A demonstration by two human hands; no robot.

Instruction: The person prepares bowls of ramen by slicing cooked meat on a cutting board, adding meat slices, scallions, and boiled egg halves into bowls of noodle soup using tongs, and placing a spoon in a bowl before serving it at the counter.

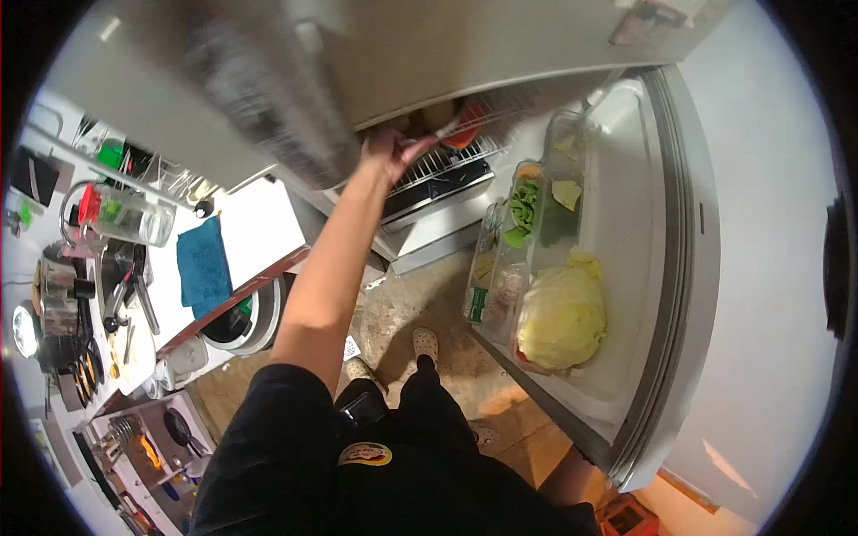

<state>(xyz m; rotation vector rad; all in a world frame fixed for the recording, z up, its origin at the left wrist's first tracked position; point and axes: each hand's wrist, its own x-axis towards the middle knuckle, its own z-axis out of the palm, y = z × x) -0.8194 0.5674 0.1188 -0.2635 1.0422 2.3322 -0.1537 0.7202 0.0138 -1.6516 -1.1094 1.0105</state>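
Note:
My left hand [390, 155] reaches into the open refrigerator at the level of a wire shelf [444, 161]. The thumb side shows, while the other fingers are lost behind the shelf edge and the upper door. Close by on the right is a red-orange item [466, 125]; its kind is not clear. At the lower right my right hand [579, 471] is by the bottom edge of the refrigerator door [693, 268], its fingers hidden behind that edge. In the door's bins sit a head of cabbage [561, 317] and green leafy vegetables [522, 210].
On the left, a counter [259, 228] carries a teal cloth [204, 261], a glass pitcher with a red lid [130, 214] and pots [58, 299]. Below it stand a round bin [264, 322] and shelves with utensils [134, 442]. A red crate [626, 515] is at the lower right.

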